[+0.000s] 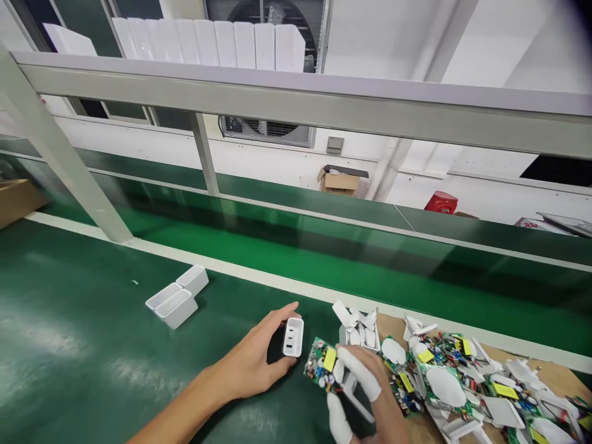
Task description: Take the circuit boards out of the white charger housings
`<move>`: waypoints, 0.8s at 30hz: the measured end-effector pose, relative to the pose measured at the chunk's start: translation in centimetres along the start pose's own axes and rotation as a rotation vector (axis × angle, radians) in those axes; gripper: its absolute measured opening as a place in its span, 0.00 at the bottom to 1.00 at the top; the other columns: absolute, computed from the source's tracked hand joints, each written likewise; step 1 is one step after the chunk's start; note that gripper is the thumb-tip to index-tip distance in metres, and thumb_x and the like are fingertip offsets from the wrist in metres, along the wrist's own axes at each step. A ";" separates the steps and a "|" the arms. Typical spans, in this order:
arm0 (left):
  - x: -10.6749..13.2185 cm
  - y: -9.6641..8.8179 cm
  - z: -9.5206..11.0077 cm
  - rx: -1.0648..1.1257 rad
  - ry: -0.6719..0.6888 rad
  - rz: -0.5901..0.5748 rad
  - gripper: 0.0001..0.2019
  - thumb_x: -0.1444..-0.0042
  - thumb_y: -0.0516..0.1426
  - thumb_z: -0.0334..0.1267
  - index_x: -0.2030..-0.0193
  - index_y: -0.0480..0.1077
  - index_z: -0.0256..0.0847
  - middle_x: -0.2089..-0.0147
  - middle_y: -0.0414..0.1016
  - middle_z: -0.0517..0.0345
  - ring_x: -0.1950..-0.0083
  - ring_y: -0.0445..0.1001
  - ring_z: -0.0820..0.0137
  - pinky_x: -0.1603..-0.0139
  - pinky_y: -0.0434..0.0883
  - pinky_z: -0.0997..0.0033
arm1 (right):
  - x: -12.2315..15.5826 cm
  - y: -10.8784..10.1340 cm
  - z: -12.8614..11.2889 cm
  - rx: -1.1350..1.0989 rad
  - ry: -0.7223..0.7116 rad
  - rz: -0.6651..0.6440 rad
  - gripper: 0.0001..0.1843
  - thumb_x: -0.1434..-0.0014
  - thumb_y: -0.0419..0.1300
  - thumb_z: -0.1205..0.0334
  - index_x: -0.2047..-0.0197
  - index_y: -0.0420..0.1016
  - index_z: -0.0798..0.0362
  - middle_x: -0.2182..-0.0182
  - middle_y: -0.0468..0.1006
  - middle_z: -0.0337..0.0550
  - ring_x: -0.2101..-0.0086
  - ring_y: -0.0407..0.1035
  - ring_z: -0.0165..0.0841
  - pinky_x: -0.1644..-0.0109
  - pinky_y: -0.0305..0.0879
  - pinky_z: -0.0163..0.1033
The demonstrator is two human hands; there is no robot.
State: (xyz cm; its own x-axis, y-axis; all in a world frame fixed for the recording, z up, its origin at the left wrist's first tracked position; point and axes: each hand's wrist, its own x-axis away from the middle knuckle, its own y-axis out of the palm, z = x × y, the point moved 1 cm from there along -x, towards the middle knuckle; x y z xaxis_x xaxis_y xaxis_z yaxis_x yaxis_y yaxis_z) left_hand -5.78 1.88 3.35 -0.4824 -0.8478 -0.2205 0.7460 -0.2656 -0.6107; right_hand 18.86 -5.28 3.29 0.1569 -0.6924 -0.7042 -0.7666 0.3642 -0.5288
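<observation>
Bare and bent around a white charger housing (293, 337), my left hand (258, 354) grips it between thumb and fingers. Several dark port slots show inside the housing. My right hand (365, 388), with white covers on some fingertips, holds a green circuit board (319, 365) just right of the housing. The board carries a yellow-wrapped part and small components; a white plastic piece (358, 404) hangs from it under my fingers. Board and housing are apart. Behind my right hand stands a white box (345, 336) of small white plastic parts.
Circuit boards with white plastic parts (444, 385) lie heaped on cardboard at the right. White open housings (177, 306) stand on the green table (69, 320) at left. A green conveyor belt (259, 246) runs behind the pale edge strip, below a metal frame (296, 105).
</observation>
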 end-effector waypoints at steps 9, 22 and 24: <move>0.0 0.7 2.1 0.005 0.133 -0.087 0.47 0.37 0.56 0.23 0.19 0.38 0.59 0.28 0.68 0.50 0.28 0.65 0.56 0.28 0.69 0.49 | 0.0 -0.2 -0.4 0.138 -0.058 -0.028 0.35 0.38 0.55 0.78 0.29 0.61 0.51 0.44 0.79 0.54 0.41 0.73 0.48 0.41 0.77 0.55; 0.2 0.7 2.9 0.011 0.148 -0.159 0.48 0.35 0.55 0.23 0.19 0.33 0.59 0.27 0.67 0.49 0.28 0.64 0.57 0.30 0.71 0.51 | 0.2 -0.3 -0.5 0.175 -0.019 -0.092 0.33 0.36 0.53 0.77 0.29 0.61 0.54 0.44 0.79 0.55 0.39 0.72 0.47 0.40 0.77 0.52; 0.1 0.8 3.0 0.015 0.160 -0.160 0.47 0.35 0.55 0.23 0.18 0.34 0.59 0.28 0.68 0.49 0.28 0.64 0.57 0.30 0.71 0.51 | 0.3 -0.2 -0.4 0.192 -0.014 -0.095 0.33 0.37 0.53 0.76 0.29 0.61 0.54 0.44 0.79 0.56 0.41 0.74 0.48 0.42 0.78 0.52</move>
State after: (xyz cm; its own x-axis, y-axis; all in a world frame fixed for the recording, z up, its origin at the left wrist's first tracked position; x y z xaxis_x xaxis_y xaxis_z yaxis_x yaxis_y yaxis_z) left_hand -3.89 0.18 5.14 -0.6611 -0.7108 -0.2403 0.6601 -0.3987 -0.6366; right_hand 18.79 -5.80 3.43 0.2322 -0.7209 -0.6529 -0.6158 0.4106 -0.6724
